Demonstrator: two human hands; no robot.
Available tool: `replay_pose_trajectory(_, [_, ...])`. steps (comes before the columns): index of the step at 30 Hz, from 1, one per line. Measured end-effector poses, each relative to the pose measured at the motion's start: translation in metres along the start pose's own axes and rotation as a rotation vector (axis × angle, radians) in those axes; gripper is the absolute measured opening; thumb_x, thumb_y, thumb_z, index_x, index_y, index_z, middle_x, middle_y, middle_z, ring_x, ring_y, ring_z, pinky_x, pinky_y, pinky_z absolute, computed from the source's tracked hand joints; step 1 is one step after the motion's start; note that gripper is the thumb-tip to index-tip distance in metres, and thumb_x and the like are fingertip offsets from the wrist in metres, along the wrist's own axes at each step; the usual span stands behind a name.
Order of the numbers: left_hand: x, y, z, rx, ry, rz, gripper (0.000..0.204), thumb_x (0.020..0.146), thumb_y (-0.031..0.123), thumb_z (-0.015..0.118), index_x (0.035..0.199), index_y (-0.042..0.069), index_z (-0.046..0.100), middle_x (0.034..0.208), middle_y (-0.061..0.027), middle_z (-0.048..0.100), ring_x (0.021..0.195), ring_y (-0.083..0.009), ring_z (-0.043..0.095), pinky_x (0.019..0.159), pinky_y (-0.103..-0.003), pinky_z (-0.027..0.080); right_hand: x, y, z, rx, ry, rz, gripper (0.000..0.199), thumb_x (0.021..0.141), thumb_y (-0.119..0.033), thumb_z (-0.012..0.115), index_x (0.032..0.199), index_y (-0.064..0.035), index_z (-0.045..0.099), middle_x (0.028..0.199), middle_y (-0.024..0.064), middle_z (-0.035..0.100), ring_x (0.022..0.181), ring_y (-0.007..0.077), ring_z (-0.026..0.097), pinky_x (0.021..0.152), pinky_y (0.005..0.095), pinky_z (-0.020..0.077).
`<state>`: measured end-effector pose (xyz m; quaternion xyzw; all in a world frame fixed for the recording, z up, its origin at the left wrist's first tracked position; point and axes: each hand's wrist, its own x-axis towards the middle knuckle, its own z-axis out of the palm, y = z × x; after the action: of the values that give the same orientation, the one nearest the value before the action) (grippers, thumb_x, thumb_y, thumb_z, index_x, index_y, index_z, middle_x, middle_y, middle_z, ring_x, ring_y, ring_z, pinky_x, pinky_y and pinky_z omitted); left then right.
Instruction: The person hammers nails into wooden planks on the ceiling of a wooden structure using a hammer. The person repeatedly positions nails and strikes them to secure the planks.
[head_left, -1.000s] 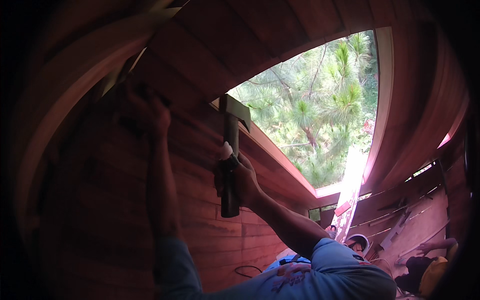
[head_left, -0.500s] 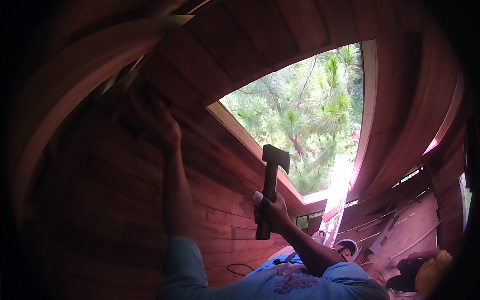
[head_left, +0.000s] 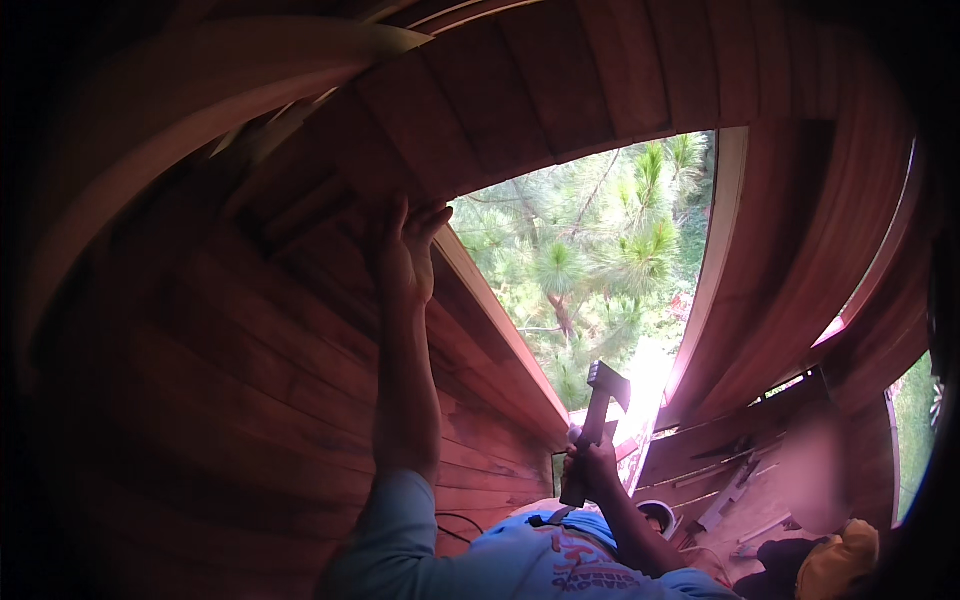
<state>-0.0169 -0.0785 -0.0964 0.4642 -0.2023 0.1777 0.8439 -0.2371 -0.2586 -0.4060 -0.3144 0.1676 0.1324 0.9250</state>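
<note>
Reddish plank walls (head_left: 300,410) surround a window (head_left: 600,270), its left corner now reached by the left hand (head_left: 406,255), fingers spread, while the right hand (head_left: 592,467) grips a seemingly idle hatchet (head_left: 598,412), lowered before the window's foot.

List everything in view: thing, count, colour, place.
Window frame: 1, pale, right of centre
Hatchet: 1, dark, below centre
Branches: many, green, outside
Wall planks: many, reddish, all around
Beam: 1, brown, upper left
Board: 1, glaring white, frame's lower end
Cable: 1, black, lower centre
Round container: 1, white-rimmed, lower right
Floor pieces: several, pale, lower right
Co-worker: 1, yellow clothing, lower right
Shirt: 1, blue, bottom
Left hand: 1, bare, by frame's upper-left corner
Right hand: 1, bare, on the hatchet
</note>
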Motion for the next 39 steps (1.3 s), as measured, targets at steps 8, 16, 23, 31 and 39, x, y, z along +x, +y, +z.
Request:
replay_pose_trajectory(8, [0.013, -0.003, -0.019, -0.199, -0.164, -0.041, 0.026, 0.091, 0.013, 0.066, 0.116, 0.01, 0.059, 0.109, -0.006, 0.065, 0.1, -0.0331, 0.065, 0.095, -0.054, 0.051, -0.009, 0.004, -0.027, -0.022, 0.037, -0.046, 0.034, 0.09, -0.032, 0.07, 0.105, -0.0096, 0.05, 0.072, 0.0002, 0.052, 0.055, 0.0116, 0.056, 0.047, 0.0285, 0.0507])
replay_pose_trajectory(16, [0.009, -0.017, -0.021, -0.286, -0.21, -0.063, 0.03, 0.095, 0.008, 0.06, 0.123, 0.004, 0.052, 0.119, -0.0142, 0.059, 0.117, -0.0363, 0.056, 0.105, -0.053, 0.047, -0.028, 0.007, -0.047, -0.027, 0.058, -0.063, 0.026, 0.084, -0.014, 0.058, 0.108, -0.0067, 0.048, 0.073, 0.005, 0.054, 0.056, 0.0181, 0.059, 0.05, 0.0344, 0.0532])
replay_pose_trajectory(23, [0.029, -0.039, -0.07, 1.187, -0.271, 0.377, 0.042, 0.102, 0.009, 0.045, 0.142, -0.003, 0.041, 0.144, -0.016, 0.049, 0.134, -0.0257, 0.045, 0.114, -0.034, 0.034, -0.047, 0.003, -0.039, -0.261, 0.179, -0.194, 0.026, 0.085, -0.029, 0.067, 0.094, -0.008, 0.054, 0.074, 0.0028, 0.055, 0.059, 0.0121, 0.055, 0.054, 0.0286, 0.0473])
replay_pose_trajectory(31, [0.061, -0.028, -0.068, 0.356, -0.2, 0.258, 0.043, 0.095, 0.007, 0.058, 0.134, -0.007, 0.046, 0.137, -0.0231, 0.05, 0.125, -0.035, 0.052, 0.111, -0.046, 0.043, -0.045, 0.022, -0.071, -0.157, 0.325, -0.342, 0.04, 0.082, -0.035, 0.076, 0.1, -0.0048, 0.056, 0.078, 0.0028, 0.058, 0.059, 0.0114, 0.058, 0.054, 0.0265, 0.0489])
replay_pose_trajectory(39, [0.068, -0.036, -0.056, 0.295, -0.066, 0.235, 0.041, 0.095, 0.007, 0.059, 0.131, -0.008, 0.05, 0.135, -0.0242, 0.051, 0.124, -0.0358, 0.052, 0.112, -0.046, 0.042, -0.071, 0.008, -0.098, 0.132, 0.542, -0.442, 0.031, 0.082, -0.02, 0.07, 0.101, -0.0038, 0.052, 0.074, 0.0072, 0.059, 0.055, 0.0167, 0.061, 0.052, 0.0315, 0.0523])
